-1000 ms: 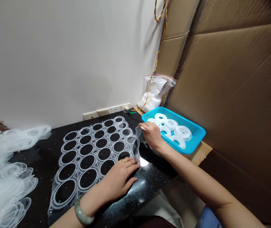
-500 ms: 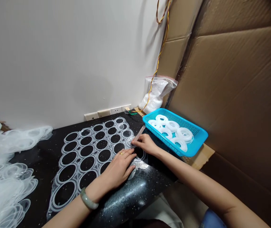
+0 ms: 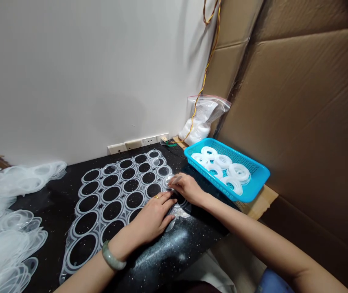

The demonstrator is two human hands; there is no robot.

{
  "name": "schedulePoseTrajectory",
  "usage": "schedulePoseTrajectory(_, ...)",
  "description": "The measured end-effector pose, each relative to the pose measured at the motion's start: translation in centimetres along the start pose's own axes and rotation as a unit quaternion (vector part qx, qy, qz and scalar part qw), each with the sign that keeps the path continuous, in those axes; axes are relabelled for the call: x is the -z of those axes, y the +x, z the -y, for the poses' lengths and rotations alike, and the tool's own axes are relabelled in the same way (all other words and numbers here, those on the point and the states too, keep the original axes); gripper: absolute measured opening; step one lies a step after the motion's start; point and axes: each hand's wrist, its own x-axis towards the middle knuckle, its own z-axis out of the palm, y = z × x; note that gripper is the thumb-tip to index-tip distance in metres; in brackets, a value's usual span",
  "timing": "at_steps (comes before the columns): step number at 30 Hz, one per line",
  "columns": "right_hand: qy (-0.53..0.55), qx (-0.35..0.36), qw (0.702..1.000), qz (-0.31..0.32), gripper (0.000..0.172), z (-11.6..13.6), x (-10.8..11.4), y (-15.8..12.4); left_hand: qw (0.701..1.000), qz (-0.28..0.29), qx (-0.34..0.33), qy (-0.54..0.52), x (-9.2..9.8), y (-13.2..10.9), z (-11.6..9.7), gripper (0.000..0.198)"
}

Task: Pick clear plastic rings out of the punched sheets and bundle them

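Jade bangle (image 3: 113,256) on the left wrist, closest of all. Left hand (image 3: 151,219) flat on the plastic, fingers lying close together and pressing down, no pinch, a gold ring (image 3: 156,196) on one finger. Right hand (image 3: 186,188) a bit farther off, thumb and fingers pinched together on what looks like a thin pale strip (image 3: 176,179), though the fingers hide most of it.

Under the left hand, a clear plastic sheet (image 3: 112,203) full of round holes on a black speckled table (image 3: 155,260), its long way running from the near corner up to the far corner by the wall. Small clear ring (image 3: 168,181) at the sheet's right side, right at the tips of the right fingers, so the right hand is the nearer hand.

Past that, a blue basket (image 3: 222,147) of white rings (image 3: 222,161). To the far left, a soft heap of clear plastic (image 3: 3,240). Farthest back, a plastic bag (image 3: 198,122), a yellow wire (image 3: 206,77), wall sockets (image 3: 137,143) and brown cardboard (image 3: 292,114).
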Motion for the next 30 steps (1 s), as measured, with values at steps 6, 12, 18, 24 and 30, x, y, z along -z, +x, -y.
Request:
schedulePoseTrajectory(6, -0.263, 0.001, 0.962, 0.068, 0.021, 1.0, 0.4, 1.2, 1.000, 0.010, -0.007, -0.021, 0.7, -0.2, 0.1, 0.039)
schedulePoseTrajectory(12, -0.349, -0.091, 0.932, -0.039, 0.022, 0.2, 1.9, 5.0, 0.999, 0.033, 0.000, -0.030, 0.9, -0.6, 0.0, 0.044)
schedulePoseTrajectory(18, -0.268, -0.074, 0.951, -0.133, 0.025, -0.6, 1.2, 7.1, 0.999, 0.015, -0.015, -0.050, 1.4, -0.5, 0.4, 0.039)
schedulePoseTrajectory(24, 0.055, -0.156, 0.985, -0.047, 0.017, -2.4, -1.7, 6.6, 0.999, -0.043, 0.009, -0.008, 1.6, 0.7, 3.3, 0.038)
schedulePoseTrajectory(30, 0.201, -0.154, 0.967, -0.029, 0.024, -4.1, -2.1, 6.4, 0.999, -0.031, 0.027, 0.022, 1.4, 1.3, 4.5, 0.041)
